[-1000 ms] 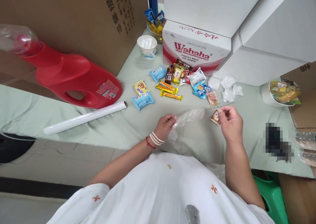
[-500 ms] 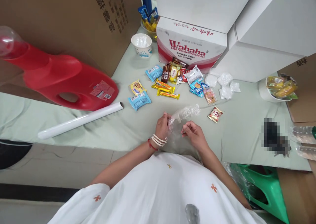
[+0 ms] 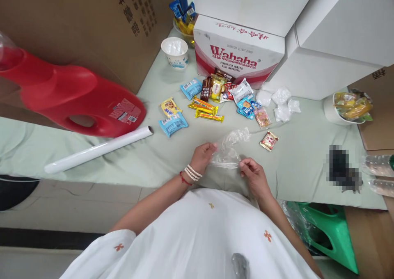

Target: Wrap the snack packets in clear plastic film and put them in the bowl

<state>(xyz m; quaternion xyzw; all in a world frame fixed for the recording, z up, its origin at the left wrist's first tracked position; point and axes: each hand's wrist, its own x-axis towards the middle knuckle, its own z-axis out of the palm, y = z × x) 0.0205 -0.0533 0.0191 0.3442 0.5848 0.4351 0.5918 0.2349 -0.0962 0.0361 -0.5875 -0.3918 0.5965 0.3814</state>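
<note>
Clear plastic bag (image 3: 227, 151), near middle of the worktop (image 3: 308, 160).
Likely light, limp, slippery — the fingers of your left hand (image 3: 203, 158) and right hand (image 3: 255, 175) pinch opposite sides; take the edges, thin film may tear.

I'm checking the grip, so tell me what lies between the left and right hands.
In the head view, thin clear plastic spans between the left hand and the right hand, held by both.
</note>
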